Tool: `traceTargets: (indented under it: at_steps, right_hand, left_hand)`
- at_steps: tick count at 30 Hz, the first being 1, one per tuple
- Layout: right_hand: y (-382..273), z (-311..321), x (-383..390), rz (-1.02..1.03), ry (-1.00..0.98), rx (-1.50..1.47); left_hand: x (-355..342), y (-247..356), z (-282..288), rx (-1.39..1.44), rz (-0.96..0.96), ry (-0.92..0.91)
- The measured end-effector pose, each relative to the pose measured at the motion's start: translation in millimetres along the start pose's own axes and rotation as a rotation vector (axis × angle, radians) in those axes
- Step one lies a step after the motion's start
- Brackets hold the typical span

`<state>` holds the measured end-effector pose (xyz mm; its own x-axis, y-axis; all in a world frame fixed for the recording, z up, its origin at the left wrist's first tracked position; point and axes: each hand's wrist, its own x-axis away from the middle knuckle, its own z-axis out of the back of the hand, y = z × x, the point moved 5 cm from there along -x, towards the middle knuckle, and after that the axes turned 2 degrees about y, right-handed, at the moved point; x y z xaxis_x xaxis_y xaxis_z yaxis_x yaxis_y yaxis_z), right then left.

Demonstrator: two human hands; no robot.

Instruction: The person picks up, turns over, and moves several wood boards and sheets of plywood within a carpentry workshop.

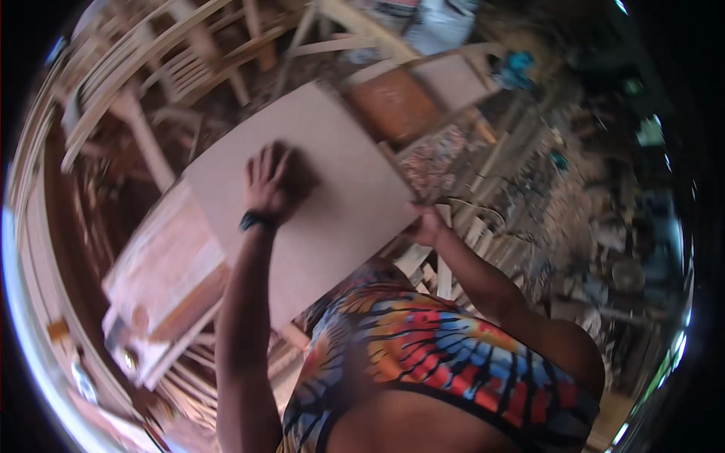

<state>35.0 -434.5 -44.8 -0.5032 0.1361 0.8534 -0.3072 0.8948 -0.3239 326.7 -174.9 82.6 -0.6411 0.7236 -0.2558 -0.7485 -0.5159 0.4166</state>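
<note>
A large flat wooden board (340,181), pale and smooth, lies tilted across a bench in front of me. My left hand (270,183), with a dark band at its wrist, is over the board's left half, fingers spread; whether the palm touches the surface is hard to see. At the board's right corner my right hand (427,225) grips the edge, its thumb near the top and the other fingers mostly hidden. Under the board's left side sits a worn wooden bench top (170,253).
Beyond the board lies a reddish-brown panel (395,106). Wooden furniture frames (181,68) stand at the far left. Offcuts and shavings (563,200) litter the floor to the right. White sacks (442,26) rest at the back. Loose wood strips (445,257) lie below my right hand.
</note>
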Motion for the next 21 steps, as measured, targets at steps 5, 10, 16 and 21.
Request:
traceTargets:
  at_steps: [5,10,16,21]
  right_hand:
    - [-33,-7,14,-0.088,-0.347,-0.004]
    - [-56,-5,-9,-0.113,-0.463,0.312]
    - [-69,-52,-11,-0.281,-0.336,0.896]
    - [-50,-38,-32,-0.177,-0.548,0.679]
  left_hand:
    - [-11,10,-2,-0.013,0.026,0.0]
    - [-34,19,-7,-0.085,0.143,-0.117]
    - [-80,38,-4,-0.26,0.475,-0.542]
    - [-86,35,-16,-0.266,0.508,-0.594]
